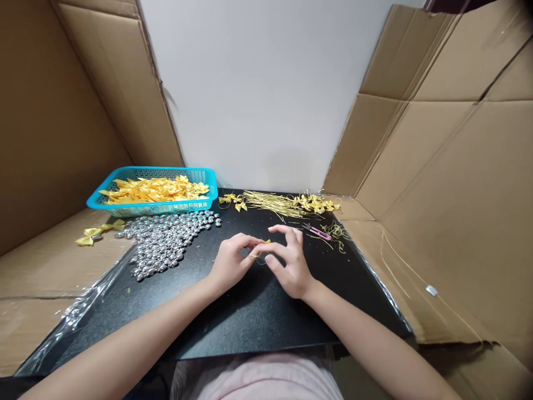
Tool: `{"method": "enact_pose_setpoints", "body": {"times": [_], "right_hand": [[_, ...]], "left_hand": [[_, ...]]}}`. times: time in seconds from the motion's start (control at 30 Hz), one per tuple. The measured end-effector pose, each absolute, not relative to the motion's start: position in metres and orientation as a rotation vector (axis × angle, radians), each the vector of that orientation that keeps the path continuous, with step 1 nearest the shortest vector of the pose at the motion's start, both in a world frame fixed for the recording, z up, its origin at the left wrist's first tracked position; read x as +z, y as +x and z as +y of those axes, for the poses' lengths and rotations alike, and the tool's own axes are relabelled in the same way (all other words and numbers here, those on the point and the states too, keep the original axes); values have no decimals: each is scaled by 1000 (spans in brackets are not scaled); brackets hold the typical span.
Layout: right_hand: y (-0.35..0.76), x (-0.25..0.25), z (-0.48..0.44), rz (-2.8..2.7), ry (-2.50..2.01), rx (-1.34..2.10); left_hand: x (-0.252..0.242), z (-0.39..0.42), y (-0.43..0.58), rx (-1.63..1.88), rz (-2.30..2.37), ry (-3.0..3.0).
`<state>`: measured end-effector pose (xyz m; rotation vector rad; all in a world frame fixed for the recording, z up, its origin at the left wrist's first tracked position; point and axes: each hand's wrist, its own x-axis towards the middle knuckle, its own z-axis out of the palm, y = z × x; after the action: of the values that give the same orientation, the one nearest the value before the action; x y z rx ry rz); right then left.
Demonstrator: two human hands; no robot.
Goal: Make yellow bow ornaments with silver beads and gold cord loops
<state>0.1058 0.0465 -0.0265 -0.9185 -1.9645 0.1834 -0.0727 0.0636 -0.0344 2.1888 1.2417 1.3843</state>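
Observation:
Over the middle of the black table, my left hand (232,258) pinches a small yellow ribbon bow (267,241) between thumb and fingertips. Most of the bow is hidden by the fingers, and a thin loop of cord (261,260) shows just beneath it. My right hand (292,268) is close on the other side, its fingers apart. One of its fingers reaches to the bow at my left fingertips, while the thumb stays lower and separate.
Silver beads (164,241) spread at left, before a blue basket (152,209) of yellow bows. Cut gold cords (272,203) lie at the back beside finished bows (314,203). Pink thread snips (318,231) and cord scraps (335,232) are at right. Cardboard walls (453,183) flank the table.

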Motion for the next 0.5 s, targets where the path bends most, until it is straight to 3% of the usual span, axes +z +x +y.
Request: {"method": "enact_pose_setpoints", "body": {"times": [0.5], "right_hand": [[93,-37,47,-1895,-1255,-53]], "left_hand": [[-36,61,-67,1451,1198,2639]]}}
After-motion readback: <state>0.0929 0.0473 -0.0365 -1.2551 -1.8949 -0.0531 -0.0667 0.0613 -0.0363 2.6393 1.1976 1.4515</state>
